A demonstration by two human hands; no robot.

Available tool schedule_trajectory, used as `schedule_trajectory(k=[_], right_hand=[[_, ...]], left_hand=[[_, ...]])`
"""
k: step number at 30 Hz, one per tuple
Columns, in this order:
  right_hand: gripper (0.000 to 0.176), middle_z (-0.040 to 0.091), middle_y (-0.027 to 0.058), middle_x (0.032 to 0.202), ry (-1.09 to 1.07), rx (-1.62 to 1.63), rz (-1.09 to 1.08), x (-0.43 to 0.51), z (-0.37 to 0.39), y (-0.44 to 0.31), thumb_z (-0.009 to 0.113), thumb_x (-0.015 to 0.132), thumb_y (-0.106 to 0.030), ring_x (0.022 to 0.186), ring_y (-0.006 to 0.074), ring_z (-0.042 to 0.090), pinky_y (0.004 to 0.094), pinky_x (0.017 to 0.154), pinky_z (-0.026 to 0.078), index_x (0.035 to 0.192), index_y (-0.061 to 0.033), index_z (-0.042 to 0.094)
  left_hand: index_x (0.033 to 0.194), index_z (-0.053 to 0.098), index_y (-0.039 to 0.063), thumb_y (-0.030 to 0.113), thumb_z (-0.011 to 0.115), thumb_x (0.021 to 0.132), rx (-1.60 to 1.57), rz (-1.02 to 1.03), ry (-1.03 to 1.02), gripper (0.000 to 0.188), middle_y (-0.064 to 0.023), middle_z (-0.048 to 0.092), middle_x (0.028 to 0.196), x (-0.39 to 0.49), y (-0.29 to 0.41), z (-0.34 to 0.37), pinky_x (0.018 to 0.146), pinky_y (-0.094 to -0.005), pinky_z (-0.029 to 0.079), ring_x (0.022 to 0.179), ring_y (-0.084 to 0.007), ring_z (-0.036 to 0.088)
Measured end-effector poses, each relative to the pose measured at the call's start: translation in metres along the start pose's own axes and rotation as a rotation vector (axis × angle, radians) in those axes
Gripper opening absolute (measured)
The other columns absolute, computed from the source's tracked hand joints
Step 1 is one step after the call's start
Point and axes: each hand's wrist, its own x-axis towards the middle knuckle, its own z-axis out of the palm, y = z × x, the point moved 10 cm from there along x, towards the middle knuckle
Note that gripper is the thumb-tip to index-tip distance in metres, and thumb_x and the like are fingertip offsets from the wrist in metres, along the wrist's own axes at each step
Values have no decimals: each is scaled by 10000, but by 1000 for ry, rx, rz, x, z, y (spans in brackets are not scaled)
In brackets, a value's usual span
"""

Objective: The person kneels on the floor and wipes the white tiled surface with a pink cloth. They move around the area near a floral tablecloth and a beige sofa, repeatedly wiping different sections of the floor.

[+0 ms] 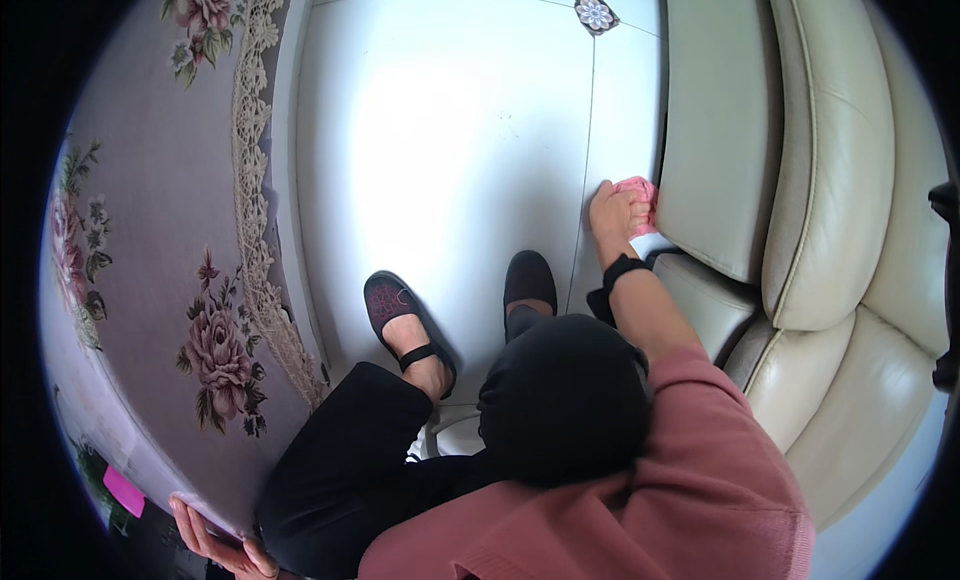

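Low beside the base of the sofa, my right hand (616, 216) presses a crumpled pink cloth (639, 190) to the white tiled floor (450, 145). Part of the cloth is hidden under the fingers. A black band (624, 271) circles the right wrist. At the lower left, my left hand (221, 546) touches the edge of a surface covered with a floral cloth (150, 227). Its fingers are stretched along that edge with the thumb apart, and whether they grip it is unclear. The picture's rim cuts off part of this hand.
A cream leather sofa (720, 129) runs along the right. Lace trim (251, 152) hangs at the floral cloth's border. My dark shoes (390, 302) stand on the floor between them. A white object (457, 436), possibly a stool, shows partly beneath me. A bright pink object (124, 491) lies far left.
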Motion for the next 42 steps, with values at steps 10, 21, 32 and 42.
schedule_trajectory(k=[10,21,32,42], right_hand=[[373,386,362,1386,317,229,-734,-6,-34,-105,464,971,-276,1336,504,306,537,1104,246,1201,9,532],[519,530,231,1146,198,95,-662,-37,-71,-51,625,860,-243,1097,395,523,461,927,444,1297,-16,461],[389,399,240,1389,61,-1,-312,103,-58,-166,564,885,-186,1252,405,419,424,1052,394,1233,-13,575],[380,551,180,1012,224,335,-901,0,-87,-136,551,784,80,909,329,574,395,830,481,1124,-54,657]], left_hand=[[1466,249,-46,450,366,982,20,7,-17,703,-261,241,1518,-1,-1,1,1153,-510,206,1410,-393,253],[1465,249,-49,433,370,982,-10,18,-11,693,-267,236,1522,-5,-3,1,1161,-512,194,1417,-405,247],[1459,253,-50,464,370,973,36,2,-31,717,-264,244,1516,-8,-6,0,1166,-527,182,1420,-402,239],[1458,266,-44,459,385,978,-28,16,-5,705,-258,238,1522,-5,-4,0,1163,-519,191,1417,-402,248]])
